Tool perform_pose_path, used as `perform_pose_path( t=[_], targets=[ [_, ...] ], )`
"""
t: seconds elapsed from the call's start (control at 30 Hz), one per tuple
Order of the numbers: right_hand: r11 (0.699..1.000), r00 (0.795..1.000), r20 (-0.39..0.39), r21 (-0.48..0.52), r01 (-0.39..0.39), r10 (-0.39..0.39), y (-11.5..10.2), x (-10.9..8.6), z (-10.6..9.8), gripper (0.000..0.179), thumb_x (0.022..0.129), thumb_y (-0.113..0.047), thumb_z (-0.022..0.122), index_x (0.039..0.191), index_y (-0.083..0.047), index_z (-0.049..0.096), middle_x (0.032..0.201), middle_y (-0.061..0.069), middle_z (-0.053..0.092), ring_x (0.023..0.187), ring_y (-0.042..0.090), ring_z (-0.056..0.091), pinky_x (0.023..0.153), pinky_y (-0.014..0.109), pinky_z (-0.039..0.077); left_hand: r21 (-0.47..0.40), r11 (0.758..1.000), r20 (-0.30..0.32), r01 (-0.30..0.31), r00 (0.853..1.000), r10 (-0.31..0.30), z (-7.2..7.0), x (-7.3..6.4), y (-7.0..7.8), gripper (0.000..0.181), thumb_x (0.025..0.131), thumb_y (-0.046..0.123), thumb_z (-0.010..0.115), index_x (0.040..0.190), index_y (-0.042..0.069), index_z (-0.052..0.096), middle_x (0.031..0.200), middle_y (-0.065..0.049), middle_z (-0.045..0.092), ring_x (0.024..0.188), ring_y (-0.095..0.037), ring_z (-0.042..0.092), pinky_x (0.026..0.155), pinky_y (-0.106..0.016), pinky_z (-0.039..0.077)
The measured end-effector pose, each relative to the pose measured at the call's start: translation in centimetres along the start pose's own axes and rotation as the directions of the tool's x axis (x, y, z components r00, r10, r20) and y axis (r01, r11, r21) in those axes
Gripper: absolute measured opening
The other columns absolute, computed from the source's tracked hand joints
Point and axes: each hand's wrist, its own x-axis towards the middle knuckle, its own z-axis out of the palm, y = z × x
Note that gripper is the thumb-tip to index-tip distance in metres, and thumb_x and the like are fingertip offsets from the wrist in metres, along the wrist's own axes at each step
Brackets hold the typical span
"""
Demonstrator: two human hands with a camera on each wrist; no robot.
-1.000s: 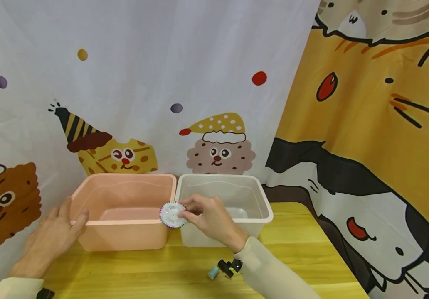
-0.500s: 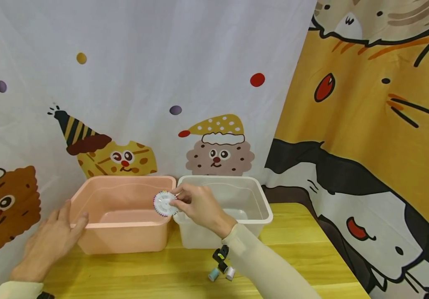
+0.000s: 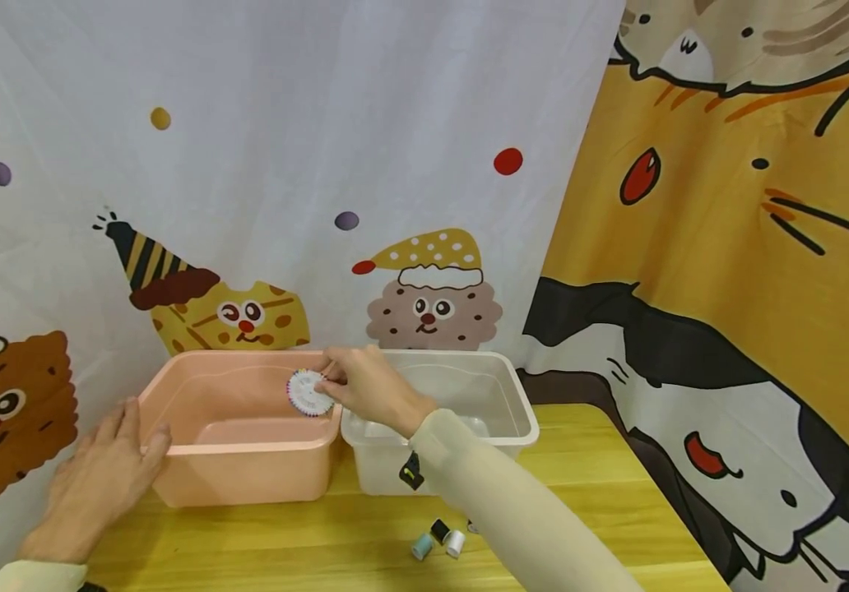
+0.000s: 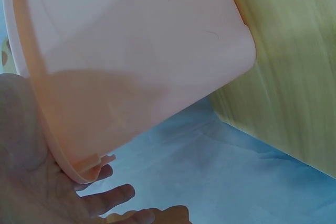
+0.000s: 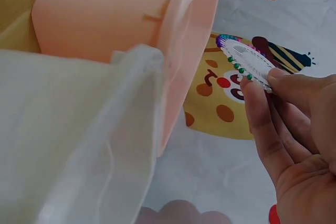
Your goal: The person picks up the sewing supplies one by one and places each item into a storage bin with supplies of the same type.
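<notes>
My right hand (image 3: 373, 386) pinches a pin wheel (image 3: 309, 393), a white disc edged with coloured pin heads, between thumb and fingers. It hangs over the right part of the pink bin (image 3: 247, 473). Green and purple heads show on the disc (image 5: 249, 61) in the right wrist view. My left hand (image 3: 102, 473) rests at the bin's front left corner with spread, fairly straight fingers. In the left wrist view the rim (image 4: 39, 98) lies against the palm of that hand (image 4: 31, 166).
A white bin (image 3: 521, 427) stands right of the pink one. In front on the wooden table (image 3: 284, 543) lie a light blue spool (image 3: 422, 547), a black spool (image 3: 440, 530) and a white spool (image 3: 455, 543). A printed cloth (image 3: 262, 99) hangs behind.
My right hand has carried the pin wheel left and up, from the gap between the bins to over the pink bin. More of the spools shows now. The left hand has stayed put.
</notes>
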Motion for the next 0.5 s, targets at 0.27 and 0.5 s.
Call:
perform_pose_path(
  t=[0.27, 0.5],
  targets=[
    [0.999, 0.991, 0.135, -0.038, -0.020, 0.025, -1.1, 2.6, 0.3, 0.019, 0.110, -0.010, 0.082, 0.128, -0.007, 0.082, 0.106, 0.003, 0.091, 0.087, 0.001, 0.080, 0.080, 0.008, 0.060, 0.001, 1.000, 0.000, -0.005, 1.000, 0.005, -0.1, -0.1, 0.0, 0.101, 0.122, 0.062, 0.023, 0.173, -0.024, 0.010, 0.176, -0.055, 0.020, 0.152, -0.083, 0.026, 0.119, -0.098, 0.027],
    [0.984, 0.961, 0.274, -0.178, 0.008, 0.042, -1.8, 3.9, 1.0, 0.017, 0.115, -0.012, 0.075, 0.130, -0.014, 0.084, 0.099, -0.001, 0.084, 0.066, 0.001, 0.067, 0.067, 0.012, 0.054, -0.009, 1.000, 0.018, 0.010, 1.000, -0.010, -0.1, 0.0, 0.1, 0.102, 0.122, 0.064, 0.022, 0.174, -0.023, 0.008, 0.177, -0.054, 0.018, 0.155, -0.083, 0.023, 0.120, -0.099, 0.023]
  ],
)
